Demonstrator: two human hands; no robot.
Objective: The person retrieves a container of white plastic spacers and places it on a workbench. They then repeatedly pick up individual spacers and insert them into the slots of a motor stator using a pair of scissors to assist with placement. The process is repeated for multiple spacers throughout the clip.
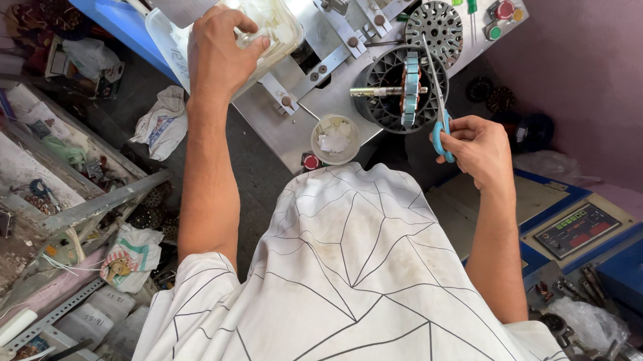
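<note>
While clasping the clear plastic tub (pixel 261 18) at its rim, left hand (pixel 221 53); light, flexible, likely slippery. Right hand (pixel 478 148) pinching blue-handled scissors (pixel 440 125), blades reaching above that grip toward the black stator (pixel 395 91) on the counter (pixel 303 119).

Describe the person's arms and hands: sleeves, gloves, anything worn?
Both arms are bare from the short sleeves down. The left hand and right hand have no gloves; no watch, ring or band shows. The shirt is white, loose, with thin dark lines forming angular geometric shapes and faint smudges.
</note>
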